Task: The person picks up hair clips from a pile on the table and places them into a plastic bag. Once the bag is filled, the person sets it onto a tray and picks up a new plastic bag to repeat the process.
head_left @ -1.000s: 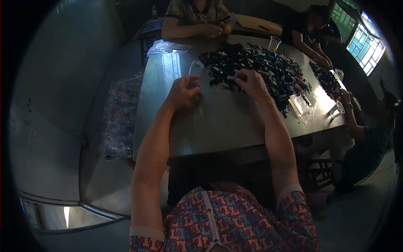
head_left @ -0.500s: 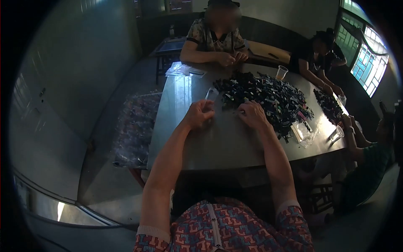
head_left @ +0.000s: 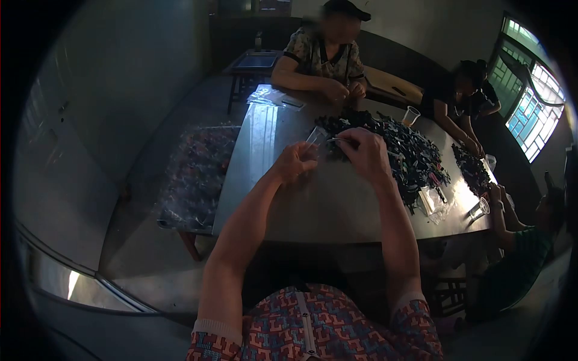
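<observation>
Over the metal table (head_left: pixel 301 210), my left hand (head_left: pixel 295 162) is closed on a small clear plastic bag (head_left: pixel 315 138) that sticks up from its fingers. Close to the bag's opening, my right hand (head_left: pixel 364 153) pinches a small, thin, light-coloured piece (head_left: pixel 332 140); its exact shape is too small to tell. Behind and to the right of my right hand spreads a large pile of small dark pieces (head_left: pixel 415 147).
Flat clear bags (head_left: pixel 274 97) lie at the far left table edge. A cup (head_left: pixel 410 116) stands behind the pile, another (head_left: pixel 479 209) at right near a bag (head_left: pixel 435 204). People sit across and at right. A tray of bagged items (head_left: pixel 195 174) is left.
My right hand has lifted from the pile's near edge and come up toward the bag, now with a small piece in its fingers. The view has shifted slightly.
</observation>
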### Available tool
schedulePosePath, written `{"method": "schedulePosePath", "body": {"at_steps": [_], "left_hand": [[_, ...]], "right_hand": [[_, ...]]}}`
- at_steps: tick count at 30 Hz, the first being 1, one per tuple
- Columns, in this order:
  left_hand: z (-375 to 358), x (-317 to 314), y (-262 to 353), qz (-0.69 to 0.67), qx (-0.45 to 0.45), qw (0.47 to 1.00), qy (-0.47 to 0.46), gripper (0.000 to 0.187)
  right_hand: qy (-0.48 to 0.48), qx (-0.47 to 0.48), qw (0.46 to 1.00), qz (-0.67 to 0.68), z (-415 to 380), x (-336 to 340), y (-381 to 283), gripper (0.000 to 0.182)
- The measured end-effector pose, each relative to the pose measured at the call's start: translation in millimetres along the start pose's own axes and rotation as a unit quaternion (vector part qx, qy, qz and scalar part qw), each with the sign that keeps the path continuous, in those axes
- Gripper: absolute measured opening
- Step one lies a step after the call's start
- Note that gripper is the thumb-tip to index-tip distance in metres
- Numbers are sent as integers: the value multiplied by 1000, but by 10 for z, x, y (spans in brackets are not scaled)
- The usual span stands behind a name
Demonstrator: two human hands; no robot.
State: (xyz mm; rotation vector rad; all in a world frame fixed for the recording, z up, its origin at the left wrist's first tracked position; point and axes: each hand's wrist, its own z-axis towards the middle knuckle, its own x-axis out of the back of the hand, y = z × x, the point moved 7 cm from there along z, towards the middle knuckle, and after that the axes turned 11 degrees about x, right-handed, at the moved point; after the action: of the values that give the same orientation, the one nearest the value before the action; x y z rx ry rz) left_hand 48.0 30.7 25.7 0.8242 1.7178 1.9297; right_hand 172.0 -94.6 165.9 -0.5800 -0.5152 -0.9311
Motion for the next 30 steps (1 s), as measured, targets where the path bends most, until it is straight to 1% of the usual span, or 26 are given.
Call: {"method": "schedulePosePath", "body": {"at_steps": [1,3,4,6,9,10,12,15,16,18,20,22,24,26,28,30], "left_hand": [[9,4,-12,3,-7,1000,11,43],[29,21,-47,6,-13,1000,21,44],[52,18,-56,20,-18,1000,15,44],[84,21,-90,33,-23,999,10,44],[69,20,-24,41,-41,998,23,45],[90,32,-51,54,-31,998,29,44],[98,24,-136,63,-15,997,33,44],[53,34,-72,52,-15,997,47,44],[17,28,-1,78,-20,996,49,44],[-14,18,60,104,-25,993,49,44],[12,26,30,130,-16,990,54,42],[31,16,22,124,-21,991,46,40],[47,-5,10,118,-25,992,36,38],[43,-12,31,36,-67,997,29,36],[61,-16,3,17,-65,998,19,36],[72,-7,-11,-2,-63,998,9,37]], "right_hand": [[-1,-1,1000,1,40,-51,-41,14],[-77,1,987,-138,92,-224,-112,13],[-77,1,987,-138,110,-275,-146,13],[-119,-19,971,-205,129,-389,-149,14],[-124,-15,964,-233,158,-462,-115,15],[-126,-15,964,-233,173,-461,-120,15],[-100,-19,972,-213,166,-422,-155,14],[-106,-26,969,-221,167,-426,-223,13],[-107,-26,969,-221,176,-448,-224,13],[-153,-69,952,-256,167,-523,-151,16],[-148,-74,959,-229,196,-521,-175,17],[-142,-81,966,-202,198,-522,-168,19],[-142,-54,979,-134,192,-559,-184,18],[-136,-66,981,-118,183,-552,-151,19],[-132,-76,983,-103,163,-546,-99,20],[-90,-70,993,-34,130,-521,-37,21]]}}
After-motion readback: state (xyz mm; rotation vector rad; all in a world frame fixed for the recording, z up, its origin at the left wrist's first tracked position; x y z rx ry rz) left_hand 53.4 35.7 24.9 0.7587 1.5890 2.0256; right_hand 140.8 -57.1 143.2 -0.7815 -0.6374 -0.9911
